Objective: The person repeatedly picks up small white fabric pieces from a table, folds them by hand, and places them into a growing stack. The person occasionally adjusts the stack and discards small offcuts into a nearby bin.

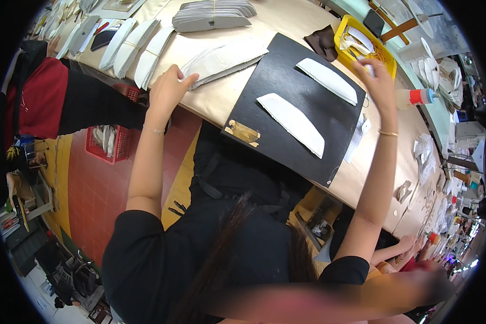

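My left hand (168, 92) is closed at the left end of a stack of white, curved, fabric-like pieces (227, 60), thumb on the near side. The stack lies on the paper-covered table, its right end reaching a black board (286, 70). Two single white curved pieces, a far one (327, 81) and a near one (291, 124), lie flat and apart on the board. My right hand (378, 83) is raised at the near edge of a yellow basket (391, 60), its fingers curled round a small white pen-like tool (369, 70), partly hidden.
Tied stacks of grey pieces (213, 21) and white pieces (154, 56) stand at the back left. Dark brown cloth (322, 42) lies beside the basket. A capped bottle (416, 97) stands right of my hand. Other people sit left and lower right; a red crate (109, 156) is on the floor.
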The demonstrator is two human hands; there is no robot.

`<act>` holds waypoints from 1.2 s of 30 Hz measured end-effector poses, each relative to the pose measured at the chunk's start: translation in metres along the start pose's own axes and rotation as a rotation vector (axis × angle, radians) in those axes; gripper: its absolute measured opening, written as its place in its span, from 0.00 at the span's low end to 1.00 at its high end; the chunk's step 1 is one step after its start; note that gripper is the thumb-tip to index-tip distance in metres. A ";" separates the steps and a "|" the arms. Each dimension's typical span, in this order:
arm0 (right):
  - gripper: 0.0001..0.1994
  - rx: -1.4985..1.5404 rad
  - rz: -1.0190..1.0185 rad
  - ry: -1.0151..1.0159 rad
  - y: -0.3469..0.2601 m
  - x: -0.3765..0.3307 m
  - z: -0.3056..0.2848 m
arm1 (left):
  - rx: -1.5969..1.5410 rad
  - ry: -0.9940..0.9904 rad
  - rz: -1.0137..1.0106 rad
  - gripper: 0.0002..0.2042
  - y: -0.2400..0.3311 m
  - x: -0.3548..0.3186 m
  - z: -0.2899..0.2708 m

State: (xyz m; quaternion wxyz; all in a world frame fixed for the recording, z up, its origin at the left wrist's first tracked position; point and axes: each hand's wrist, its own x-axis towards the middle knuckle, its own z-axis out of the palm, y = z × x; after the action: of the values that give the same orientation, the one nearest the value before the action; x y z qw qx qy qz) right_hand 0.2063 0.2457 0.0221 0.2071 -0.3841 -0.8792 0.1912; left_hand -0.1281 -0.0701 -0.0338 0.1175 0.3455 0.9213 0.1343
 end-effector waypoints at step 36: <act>0.12 0.637 0.062 0.095 -0.120 -0.162 0.077 | -1.665 -0.895 0.112 0.15 0.131 -0.087 0.061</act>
State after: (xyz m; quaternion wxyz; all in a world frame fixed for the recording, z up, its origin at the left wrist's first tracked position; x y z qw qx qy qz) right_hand 0.1953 0.0340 -0.0181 0.3517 -0.3353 -0.7523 0.4449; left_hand 0.0339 -0.0229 -0.0370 0.6622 0.2136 0.3808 0.6090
